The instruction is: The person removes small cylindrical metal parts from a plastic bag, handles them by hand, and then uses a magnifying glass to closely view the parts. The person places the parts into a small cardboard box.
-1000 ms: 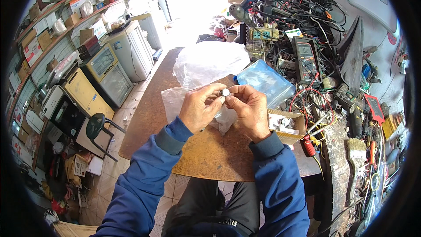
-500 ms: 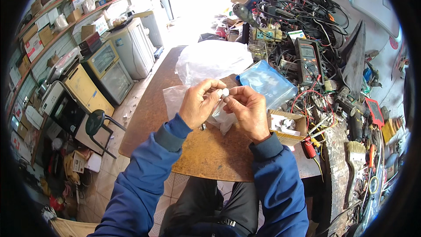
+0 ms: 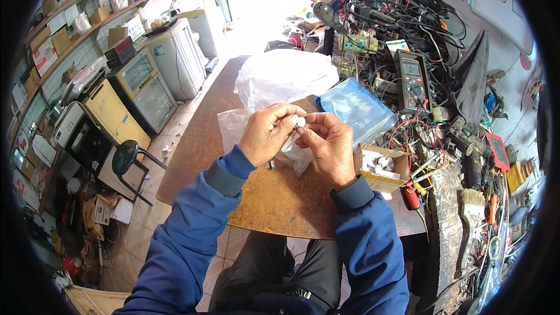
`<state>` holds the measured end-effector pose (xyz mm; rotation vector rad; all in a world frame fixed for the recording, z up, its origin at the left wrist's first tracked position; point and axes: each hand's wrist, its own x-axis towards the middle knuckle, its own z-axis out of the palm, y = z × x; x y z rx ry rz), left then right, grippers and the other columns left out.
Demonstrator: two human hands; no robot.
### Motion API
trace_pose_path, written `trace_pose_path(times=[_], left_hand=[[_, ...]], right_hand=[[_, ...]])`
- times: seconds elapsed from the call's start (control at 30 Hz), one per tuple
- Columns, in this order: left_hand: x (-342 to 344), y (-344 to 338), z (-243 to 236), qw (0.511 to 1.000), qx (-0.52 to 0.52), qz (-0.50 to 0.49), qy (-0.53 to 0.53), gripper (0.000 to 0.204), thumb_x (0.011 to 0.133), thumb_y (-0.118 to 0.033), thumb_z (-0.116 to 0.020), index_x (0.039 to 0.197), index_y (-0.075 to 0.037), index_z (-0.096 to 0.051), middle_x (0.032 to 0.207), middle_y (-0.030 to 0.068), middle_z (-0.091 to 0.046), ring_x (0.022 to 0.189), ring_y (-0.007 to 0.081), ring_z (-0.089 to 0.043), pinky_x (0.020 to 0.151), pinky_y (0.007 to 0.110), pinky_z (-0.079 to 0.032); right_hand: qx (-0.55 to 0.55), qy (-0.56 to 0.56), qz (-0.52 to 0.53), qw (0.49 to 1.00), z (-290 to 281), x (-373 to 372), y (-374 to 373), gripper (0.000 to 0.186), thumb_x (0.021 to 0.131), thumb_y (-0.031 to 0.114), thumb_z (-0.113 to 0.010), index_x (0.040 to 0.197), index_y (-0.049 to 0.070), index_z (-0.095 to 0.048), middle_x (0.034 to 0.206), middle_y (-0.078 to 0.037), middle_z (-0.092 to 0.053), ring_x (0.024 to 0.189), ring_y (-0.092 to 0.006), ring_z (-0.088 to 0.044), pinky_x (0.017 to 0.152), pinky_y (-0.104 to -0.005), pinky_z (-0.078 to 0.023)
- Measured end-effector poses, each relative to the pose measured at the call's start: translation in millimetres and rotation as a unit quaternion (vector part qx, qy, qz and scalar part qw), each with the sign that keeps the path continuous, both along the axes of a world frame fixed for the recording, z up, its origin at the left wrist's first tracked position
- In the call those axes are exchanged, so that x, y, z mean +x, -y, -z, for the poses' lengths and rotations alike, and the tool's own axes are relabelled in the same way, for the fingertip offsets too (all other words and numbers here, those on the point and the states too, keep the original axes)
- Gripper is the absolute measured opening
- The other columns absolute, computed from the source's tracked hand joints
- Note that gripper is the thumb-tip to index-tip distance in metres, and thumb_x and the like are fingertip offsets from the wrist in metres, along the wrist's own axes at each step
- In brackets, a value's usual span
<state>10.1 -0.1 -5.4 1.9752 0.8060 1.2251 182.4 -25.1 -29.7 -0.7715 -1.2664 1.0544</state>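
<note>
Between the fingertips of both hands is a small round white piece (image 3: 301, 122), too small to make out its kind. My left hand (image 3: 267, 135) pinches it from the left. From the right, the thumb and forefinger of my right hand (image 3: 328, 147) close on it as well. Under the hands lies a clear plastic bag (image 3: 233, 130), partly covered by my fingers. A small metal piece (image 3: 270, 165) rests on the brown wooden table (image 3: 274, 210) just below my left hand.
Right of my right hand stands a small open cardboard box (image 3: 382, 182) with whitish parts. Farther back lie a white plastic bag (image 3: 283, 79) and a blue plastic bag (image 3: 357, 111). A multimeter (image 3: 412, 81), tangled cables (image 3: 402, 17), a screwdriver (image 3: 412, 197) and a brush (image 3: 471, 221) crowd the right side.
Both hands stay together over the table with the white piece between them. The fingers have shifted only slightly around it, and the view has moved a little.
</note>
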Motion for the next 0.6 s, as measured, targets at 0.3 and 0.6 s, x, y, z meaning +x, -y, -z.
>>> trace_pose_path(times=[0.3, 0.6], left_hand=[[0.2, -4.3, 4.7, 1.0, 0.005, 0.01, -0.004, 0.024, 0.105, -0.015, -0.058, 0.119, 0.001, -0.069, 0.104, 0.0076, -0.072, 0.088, 0.0102, -0.065, 0.076, 0.025, -0.055], [0.2, -2.8, 3.1, 1.0, 0.005, 0.004, -0.012, 0.023, 0.105, -0.013, -0.057, 0.118, 0.001, -0.069, 0.1, 0.0068, -0.072, 0.084, 0.0091, -0.064, 0.073, 0.025, -0.054]], right_hand=[[0.006, 0.008, 0.015, 1.0, 3.4, 0.5, -1.5, 0.017, 0.093, -0.003, -0.069, 0.109, -0.007, -0.064, 0.09, -0.013, -0.074, 0.077, -0.0134, -0.071, 0.066, -0.0271, -0.06], [0.004, 0.004, 0.014, 1.0, 1.2, -1.6, 0.2, 0.017, 0.092, -0.003, -0.07, 0.108, -0.007, -0.063, 0.089, -0.014, -0.075, 0.076, -0.0137, -0.071, 0.065, -0.0266, -0.06]])
